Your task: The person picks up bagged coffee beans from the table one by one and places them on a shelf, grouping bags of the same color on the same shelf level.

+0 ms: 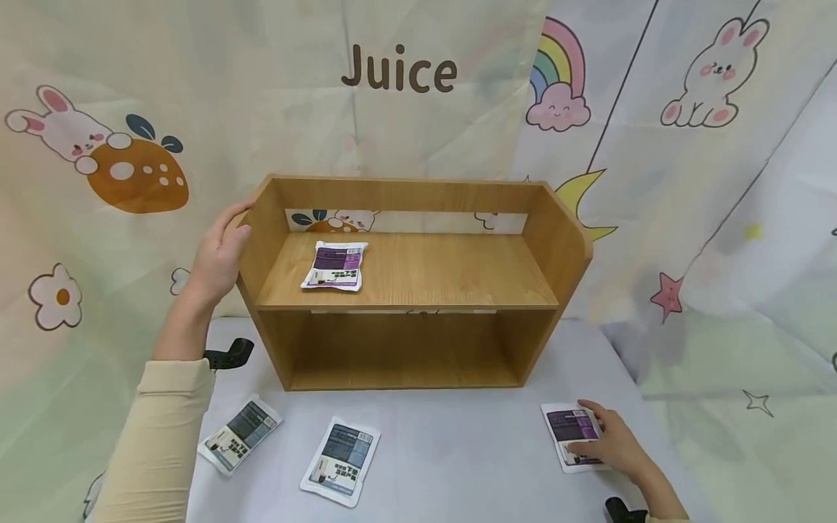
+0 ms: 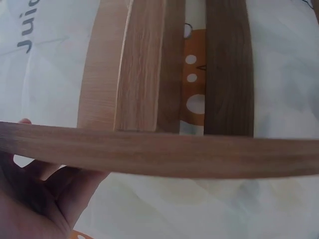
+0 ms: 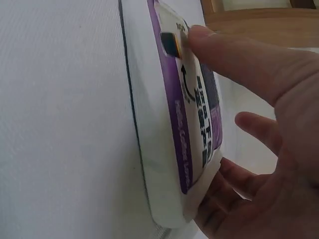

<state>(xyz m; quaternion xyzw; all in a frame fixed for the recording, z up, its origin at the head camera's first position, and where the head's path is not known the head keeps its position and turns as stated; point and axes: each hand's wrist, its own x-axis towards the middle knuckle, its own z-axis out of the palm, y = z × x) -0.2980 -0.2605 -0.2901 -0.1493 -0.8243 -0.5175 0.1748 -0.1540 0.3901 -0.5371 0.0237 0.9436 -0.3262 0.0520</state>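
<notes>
My left hand (image 1: 219, 254) grips the upper left side panel of a two-tier wooden shelf (image 1: 418, 298). In the left wrist view the fingers (image 2: 79, 191) are partly hidden behind the panel edge. At the table's right, my right hand (image 1: 617, 442) holds a flat white pouch with a purple label (image 1: 564, 428). The thumb (image 3: 234, 55) lies on its printed face and the other fingers are at its edge. A similar purple-label pouch (image 1: 336, 266) lies on the shelf's upper board, left of centre.
Two white pouches with grey-blue labels lie on the white table (image 1: 451, 450) before the shelf: a tilted pouch (image 1: 240, 434) at the left and another pouch (image 1: 341, 462) nearer the middle. Behind the shelf hangs a printed cloth (image 1: 261, 87) with cartoon pictures.
</notes>
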